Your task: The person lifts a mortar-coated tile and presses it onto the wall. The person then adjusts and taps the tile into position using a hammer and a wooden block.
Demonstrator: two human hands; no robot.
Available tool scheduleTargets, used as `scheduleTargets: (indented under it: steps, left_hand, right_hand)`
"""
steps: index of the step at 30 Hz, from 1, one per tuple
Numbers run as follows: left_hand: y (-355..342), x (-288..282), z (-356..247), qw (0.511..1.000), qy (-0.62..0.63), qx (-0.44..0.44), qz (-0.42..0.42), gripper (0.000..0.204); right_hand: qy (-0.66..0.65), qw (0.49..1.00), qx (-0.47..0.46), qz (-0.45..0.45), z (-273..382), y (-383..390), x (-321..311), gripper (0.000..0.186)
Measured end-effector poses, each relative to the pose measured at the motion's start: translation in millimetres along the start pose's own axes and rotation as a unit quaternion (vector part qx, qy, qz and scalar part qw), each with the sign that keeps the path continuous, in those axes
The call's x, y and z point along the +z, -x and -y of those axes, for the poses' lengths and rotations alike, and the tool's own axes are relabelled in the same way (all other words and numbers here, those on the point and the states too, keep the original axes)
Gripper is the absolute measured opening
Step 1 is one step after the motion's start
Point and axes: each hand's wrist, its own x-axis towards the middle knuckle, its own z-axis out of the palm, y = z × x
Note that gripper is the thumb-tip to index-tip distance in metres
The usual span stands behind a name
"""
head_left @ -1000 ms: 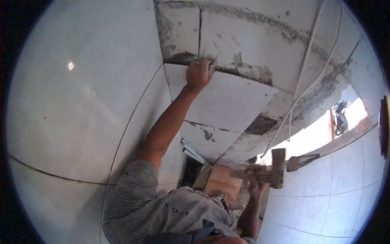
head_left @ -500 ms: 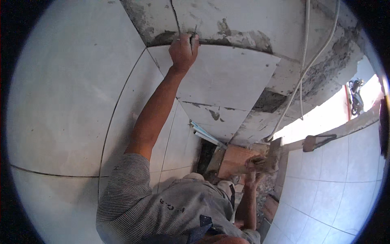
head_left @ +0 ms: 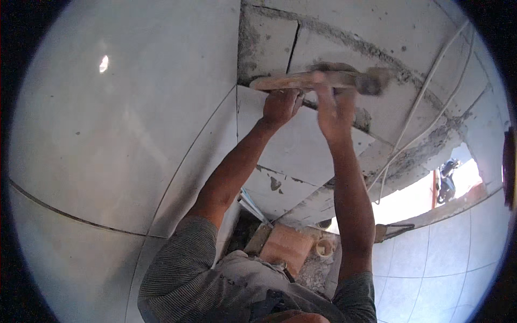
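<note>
Bare wall (head_left: 350, 32) opens above the tile (head_left: 296, 142). Left hand (head_left: 281, 109) curls fingers at its edge, hold unclear; right hand (head_left: 336, 116) grips a hammer (head_left: 293, 82).

The left wall (head_left: 97, 161) is faced with large, glossy pale tiles, and a glint (head_left: 103, 64) is reflected near its upper edge. The block wall (head_left: 344, 37) is streaked with grey mortar and crossed towards its right edge by pale cables (head_left: 427, 86). Daylight is admitted through an opening (head_left: 404, 191), where a motorcycle (head_left: 446, 180) is seen outside. The floor (head_left: 312, 272) is partly covered by a reddish slab (head_left: 285, 248).
</note>
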Motion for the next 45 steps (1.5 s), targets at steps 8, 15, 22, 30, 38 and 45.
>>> scheduleTargets:
  steps: [8,15,22,30,38,45]
  left_hand:
    - [-2,-17,-5,0.996,0.079,-0.002,-0.041,0.028]
    - [1,-10,6,0.999,0.049,0.006,-0.019,0.037]
    - [1,-20,2,0.978,0.085,-0.086,0.167,0.042]
    - [9,-6,9,0.998,0.009,0.032,-0.052,0.029]
    - [6,1,11,0.999,-0.022,-0.024,-0.034,0.02]
    - [-3,-15,0,0.995,0.032,0.037,-0.093,0.018]
  right_hand:
    - [-0.014,0.994,-0.111,0.016,-17,-28,48,0.016]
    - [-0.126,0.992,0.001,-0.017,-16,-29,55,0.018]
    - [-0.074,0.994,-0.082,0.015,-21,-22,59,0.016]
    - [-0.27,0.958,0.025,-0.088,7,32,-6,0.027]
    - [-0.127,0.956,0.239,-0.111,21,227,-164,0.034]
    - [0.072,0.871,0.471,-0.12,22,428,-209,0.034]
